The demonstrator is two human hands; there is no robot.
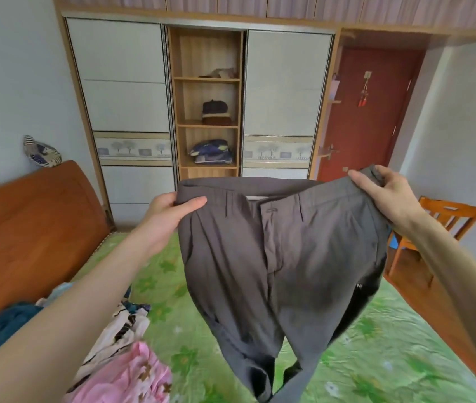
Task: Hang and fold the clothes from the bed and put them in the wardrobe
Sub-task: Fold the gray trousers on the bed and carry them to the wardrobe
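— Where are the grey trousers being held?

— Above the bed, spread by the waistband: the left end is being pinched by the left hand, the right end gripped by the right hand.

— And the long axis?

— The legs are hanging straight down, waistband running left to right; the wardrobe is being faced, far beyond.

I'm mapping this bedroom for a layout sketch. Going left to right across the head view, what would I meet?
Wooden headboard → pile of clothes → left hand → grey trousers → right hand → wooden chair.
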